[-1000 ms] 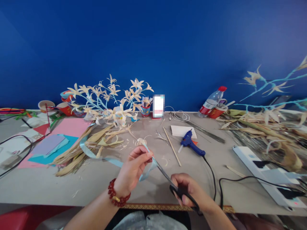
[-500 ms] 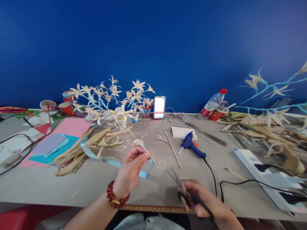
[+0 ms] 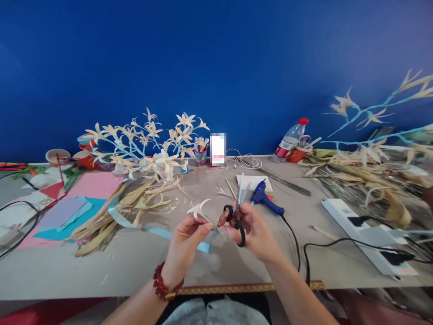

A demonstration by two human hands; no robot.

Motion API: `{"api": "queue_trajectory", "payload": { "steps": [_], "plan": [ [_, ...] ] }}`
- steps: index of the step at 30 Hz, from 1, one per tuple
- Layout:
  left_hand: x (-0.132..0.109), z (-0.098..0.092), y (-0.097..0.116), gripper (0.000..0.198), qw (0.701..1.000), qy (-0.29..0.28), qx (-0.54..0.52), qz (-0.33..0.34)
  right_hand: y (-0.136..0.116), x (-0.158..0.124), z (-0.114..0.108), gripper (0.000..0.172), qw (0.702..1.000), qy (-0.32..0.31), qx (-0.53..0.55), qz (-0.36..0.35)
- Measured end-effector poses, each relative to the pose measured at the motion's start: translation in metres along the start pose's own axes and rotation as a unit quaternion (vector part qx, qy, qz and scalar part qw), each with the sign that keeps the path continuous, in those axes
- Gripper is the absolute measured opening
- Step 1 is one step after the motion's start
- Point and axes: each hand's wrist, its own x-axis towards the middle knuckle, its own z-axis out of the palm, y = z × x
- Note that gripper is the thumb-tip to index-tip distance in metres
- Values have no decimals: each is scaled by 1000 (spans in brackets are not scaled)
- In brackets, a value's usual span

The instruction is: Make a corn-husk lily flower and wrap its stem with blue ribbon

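Note:
My left hand (image 3: 189,232) pinches the stem of a small cream flower (image 3: 199,209), which seems made of dried husk. Pale blue wrapping shows on the stem, and a light blue ribbon (image 3: 158,232) trails leftward over the table from near my fingers. In my right hand (image 3: 255,232) are black-handled scissors (image 3: 239,212), fingers through the loops, blades pointing up and slightly apart. My right thumb and finger come close to the stem's lower end; whether they touch it I cannot tell.
A blue glue gun (image 3: 265,198) lies beyond my right hand, its cable running forward. Dried husks (image 3: 111,216) and coloured paper (image 3: 61,212) spread at left. Finished flower branches (image 3: 149,140) stand behind. At right are a power strip (image 3: 367,237) and a tilted bottle (image 3: 291,140).
My right hand has come up and left with the scissors to beside my left hand; the blades now point upward. The flower has turned slightly in my left hand. The view has shifted a little.

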Motion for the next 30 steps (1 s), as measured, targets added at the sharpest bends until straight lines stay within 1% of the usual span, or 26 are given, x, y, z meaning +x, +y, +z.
{"api": "queue_trajectory", "payload": {
  "steps": [6,11,16,24,27,30],
  "plan": [
    [0,-2,-5,9,1000,-5,-7,-2,-5,1,1,20,999,5,-46,7],
    [-2,1,-4,9,1000,-4,-6,-1,-5,0,3,20,996,15,-82,-2],
    [-3,1,-2,9,1000,-6,-12,2,-5,1,7,20,998,5,-70,5],
    [-6,0,-2,9,999,-5,-50,-7,-11,3,7,23,999,-12,-48,12],
    [-7,-1,0,7,999,-16,-49,-14,-11,3,7,23,999,-19,-48,13],
    [-7,-1,4,10,999,-16,-37,-23,-10,3,7,22,998,-19,-59,8]
  ]
}}
